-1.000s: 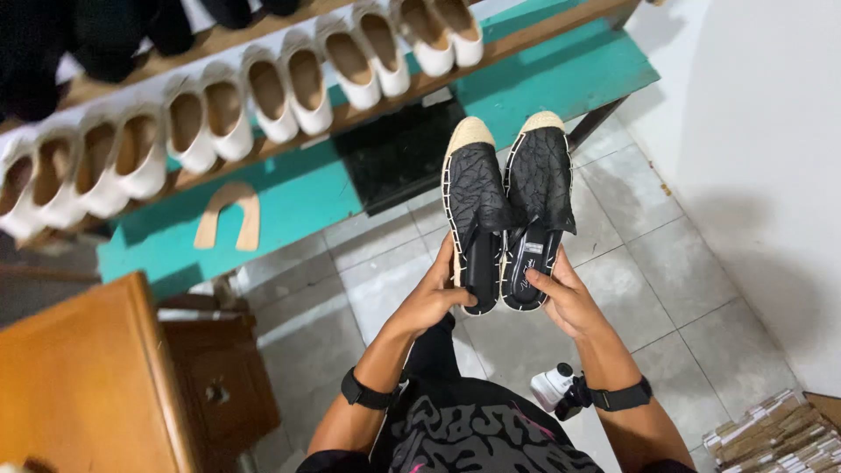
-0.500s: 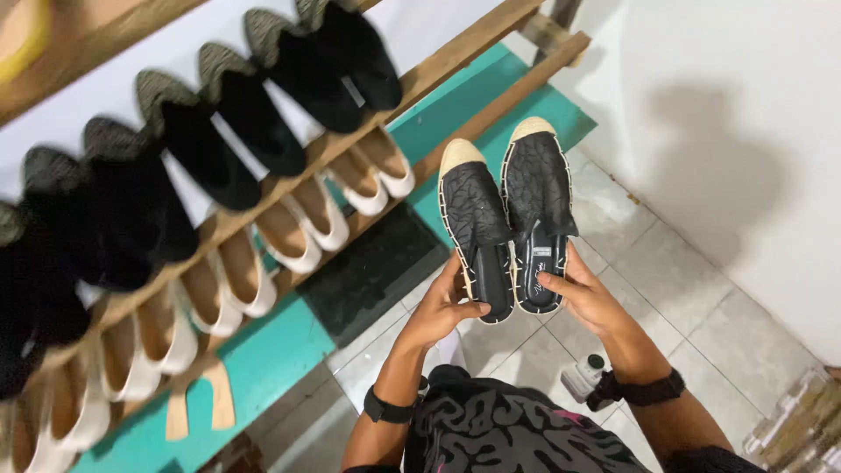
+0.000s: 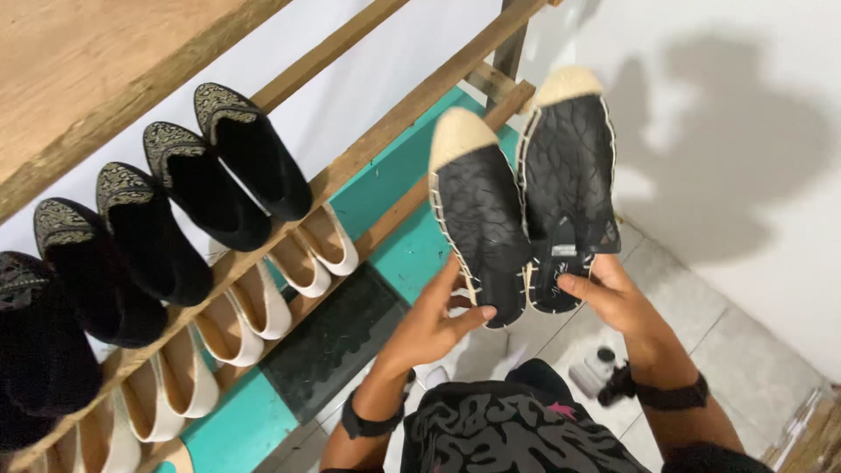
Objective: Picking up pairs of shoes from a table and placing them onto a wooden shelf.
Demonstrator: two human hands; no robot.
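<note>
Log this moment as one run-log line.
left hand: holds left black shoe by heel | right hand: holds right black shoe by heel | shoes: side by side, toes up | nearby: wooden rack

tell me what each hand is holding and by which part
Each hand holds one black shoe with a tan toe cap by its heel end: the left hand the left shoe, the right hand the right shoe.

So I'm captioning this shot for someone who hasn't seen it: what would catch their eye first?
First, the pair of black shoes with beige toe caps, held up side by side at centre right, the left hand at one heel and the right hand at the other. Next, the wooden rack slanting across the left, with a row of black slippers above a row of cream shoes.
</note>
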